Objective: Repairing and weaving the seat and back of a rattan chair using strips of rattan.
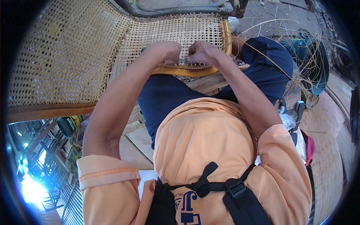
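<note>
Both hands are at the front edge of a woven cane seat (180, 32), just above its curved wooden rail (183, 70). My left hand (167, 51) is bent and closed over the weave, with its fingertips mostly turned out of sight. Close to its right, a small gap apart, my right hand (202, 51) is curled with fingers pressed together. Whatever lies in either hand is hidden or too fine to make out. To the left, the chair's large cane back panel (67, 52) joins the seat, framed by a brown wooden rail (48, 111).
Thin loose cane strands (300, 67) tangle at the right over a dark green tub (318, 62). Grey curved chair parts (180, 12) lie beyond the seat. My knee (268, 56) is beside the seat's right side. Wooden boards (322, 142) cover the floor at right.
</note>
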The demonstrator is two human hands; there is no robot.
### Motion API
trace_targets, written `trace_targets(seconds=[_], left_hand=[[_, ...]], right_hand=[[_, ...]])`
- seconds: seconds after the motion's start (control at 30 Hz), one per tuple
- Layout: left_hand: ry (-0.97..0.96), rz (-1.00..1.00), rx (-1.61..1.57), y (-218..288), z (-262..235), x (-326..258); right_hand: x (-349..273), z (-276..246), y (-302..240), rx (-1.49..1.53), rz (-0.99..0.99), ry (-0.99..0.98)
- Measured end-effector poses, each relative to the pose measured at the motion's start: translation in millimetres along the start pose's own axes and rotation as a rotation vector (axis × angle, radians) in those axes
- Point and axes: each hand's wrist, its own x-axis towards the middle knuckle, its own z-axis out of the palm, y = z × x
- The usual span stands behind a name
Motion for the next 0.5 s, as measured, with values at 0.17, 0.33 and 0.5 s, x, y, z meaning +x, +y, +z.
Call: trace_targets(seconds=[0.17, 0.33, 0.5], left_hand=[[0.186, 0.107, 0.066, 9, 9, -8], [0.268, 0.089, -0.032, -1, 26, -7], [0.302, 0.155, -0.078, -11, 34, 5]], right_hand=[[3, -2, 9, -0.104, -0.117, 0.020], [5, -1, -1, -0.161, -0.042, -0.010], [5, 6, -8, -0.136, -0.016, 0.029]])
